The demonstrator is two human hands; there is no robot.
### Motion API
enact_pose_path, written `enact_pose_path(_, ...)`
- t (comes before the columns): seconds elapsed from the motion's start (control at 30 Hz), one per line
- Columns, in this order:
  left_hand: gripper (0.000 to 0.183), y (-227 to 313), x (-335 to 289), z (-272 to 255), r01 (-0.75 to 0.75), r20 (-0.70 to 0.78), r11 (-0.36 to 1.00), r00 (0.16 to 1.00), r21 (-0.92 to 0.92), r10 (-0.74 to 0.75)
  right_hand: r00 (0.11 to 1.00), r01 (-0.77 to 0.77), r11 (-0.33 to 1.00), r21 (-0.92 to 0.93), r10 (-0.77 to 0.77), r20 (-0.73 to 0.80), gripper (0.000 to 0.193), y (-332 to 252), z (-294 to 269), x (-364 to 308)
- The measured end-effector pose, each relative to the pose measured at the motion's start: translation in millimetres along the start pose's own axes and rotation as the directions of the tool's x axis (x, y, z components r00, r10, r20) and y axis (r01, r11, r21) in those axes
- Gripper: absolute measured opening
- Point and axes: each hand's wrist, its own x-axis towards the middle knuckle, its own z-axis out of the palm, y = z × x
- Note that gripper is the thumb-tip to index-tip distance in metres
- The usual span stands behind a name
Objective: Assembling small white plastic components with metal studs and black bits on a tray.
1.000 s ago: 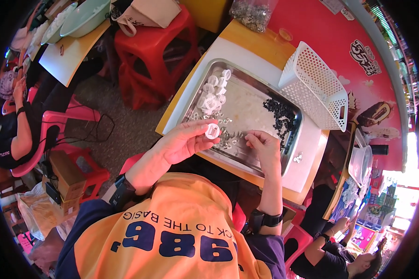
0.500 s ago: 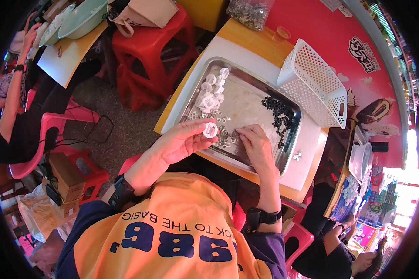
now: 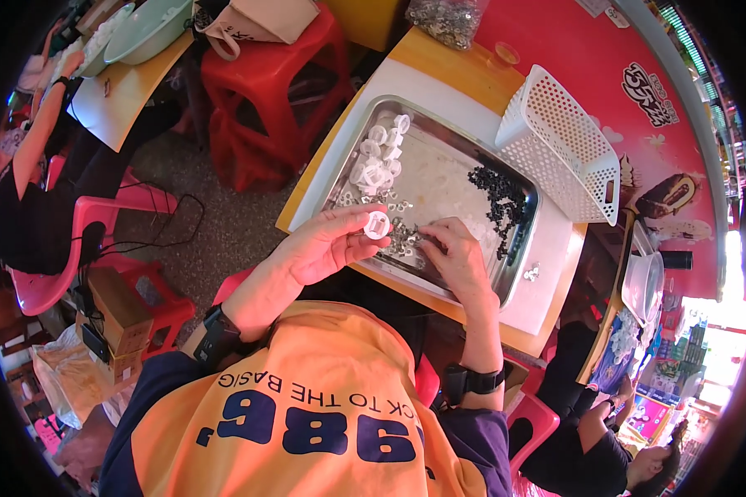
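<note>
From the head camera, I have the left hand (image 3: pixel 336 238) at the near-left corner of the steel tray (image 3: pixel 448 170), thumb and fingers closed around a round white plastic part (image 3: pixel 377 225), its face with a rectangular recess turned up toward me. The right hand (image 3: pixel 462 261) is over the tray's near side, thumb and forefinger drawn almost together at the small metal clips (image 3: pixel 403 238); I can't tell from here whether a clip is pinched between them.

Inside the tray I see a heap of white plastic rings (image 3: pixel 373 172) along the left side and a spread of small black pieces (image 3: pixel 499 203) along the right. The tray rests on a white board (image 3: pixel 558 261), and just beyond its far right edge I see a white perforated basket (image 3: pixel 518 124), tilted. A clear bag of metal parts (image 3: pixel 446 25) sits at the table's far end.
</note>
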Motion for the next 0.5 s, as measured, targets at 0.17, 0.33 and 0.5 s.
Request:
enact_pose_path(0.17,0.035,0.2,-0.5,-2.1,0.000,-0.010,1.000,1.000,0.006,0.000,0.999,0.039,0.999,-0.022,-0.039,0.025,0.013,4.1,0.7,2.0)
enact_pose_path(0.33,0.036,-0.9,0.6,-4.5,0.003,0.001,1.000,1.000,-0.005,-0.003,0.950,-0.311,0.922,0.232,0.309,0.047,0.007,-10.3,-5.0,1.7)
enact_pose_path(0.5,0.036,-0.5,0.7,0.7,0.006,-0.006,1.000,1.000,-0.008,-0.006,0.943,-0.321,0.791,0.521,0.320,0.094,0.010,7.3,-2.6,0.4)
